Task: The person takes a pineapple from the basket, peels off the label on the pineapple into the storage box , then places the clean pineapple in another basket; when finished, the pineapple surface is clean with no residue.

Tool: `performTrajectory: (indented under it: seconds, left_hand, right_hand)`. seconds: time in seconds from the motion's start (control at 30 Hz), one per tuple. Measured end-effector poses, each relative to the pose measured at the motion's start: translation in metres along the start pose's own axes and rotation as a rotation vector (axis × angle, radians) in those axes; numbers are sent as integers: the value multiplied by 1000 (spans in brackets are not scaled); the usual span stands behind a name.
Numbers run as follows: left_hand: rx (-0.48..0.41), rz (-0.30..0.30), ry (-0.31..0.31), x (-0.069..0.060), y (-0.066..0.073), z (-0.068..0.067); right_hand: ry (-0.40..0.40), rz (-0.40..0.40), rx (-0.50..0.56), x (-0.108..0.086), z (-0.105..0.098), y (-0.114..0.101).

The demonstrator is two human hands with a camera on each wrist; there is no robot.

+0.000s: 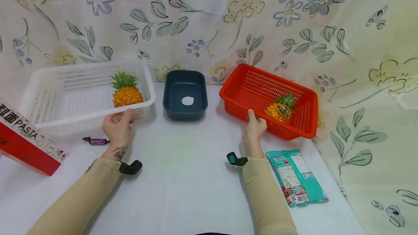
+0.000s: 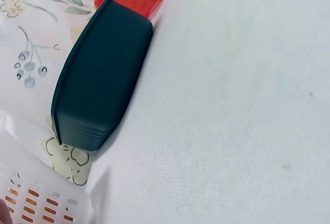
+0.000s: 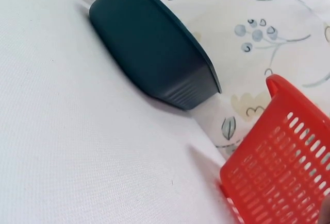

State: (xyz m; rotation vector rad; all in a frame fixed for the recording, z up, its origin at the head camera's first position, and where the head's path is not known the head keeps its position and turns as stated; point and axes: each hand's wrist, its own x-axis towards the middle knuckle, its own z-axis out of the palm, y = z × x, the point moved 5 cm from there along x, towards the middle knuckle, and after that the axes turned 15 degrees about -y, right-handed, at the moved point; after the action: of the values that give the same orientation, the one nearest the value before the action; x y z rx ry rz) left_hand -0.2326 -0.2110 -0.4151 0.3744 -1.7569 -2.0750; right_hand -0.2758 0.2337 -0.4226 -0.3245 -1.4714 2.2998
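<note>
- White basket [image 1: 85, 117] is pinched at its near rim by the left hand [image 1: 118, 130]; a pineapple [image 1: 127, 96] is held inside.
- Red basket [image 1: 271, 81] is gripped likewise by the right hand [image 1: 254, 130]; a second pineapple [image 1: 277, 111] is held inside.
- Blue tub [image 1: 185, 113] is set between them.
- Basket positioning seems in hand; for any shift, an even, level hold is called for.

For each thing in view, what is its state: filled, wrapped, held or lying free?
White basket: open, one pineapple inside; left hand holds its rim.
Dark tub: open, a white patch inside.
Red basket: open, another pineapple inside; right hand holds its rim.
Candy: wrapped, lying on the table.
Teal packet: lying on the table; whether sealed, cannot tell.
Pasta box: partly out of view; whether opened, cannot tell.
</note>
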Motion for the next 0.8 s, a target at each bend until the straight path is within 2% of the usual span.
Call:
performTrajectory:
  seconds: [0.13,0.2,0.43,0.6,0.7,0.8]
  left_hand:
    - [-33,63,68,3,-1,-1]
    - [-58,74,92,4,-1,-1]
    - [-106,68,124,4,-2,-1]
    - [-127,35,123,4,-3,-2]
    - [-133,22,114,4,-4,-2]
    - [-144,27,109,4,-4,-1]
  right_hand:
    - [5,6,3,-1,0,0]
    - [11,15,1,-1,0,0]
    - [20,33,3,-1,2,2]
    - [42,32,2,-2,3,2]
    - [38,87,-74,-5,5,3]
    - [-48,191,-190,-10,14,3]
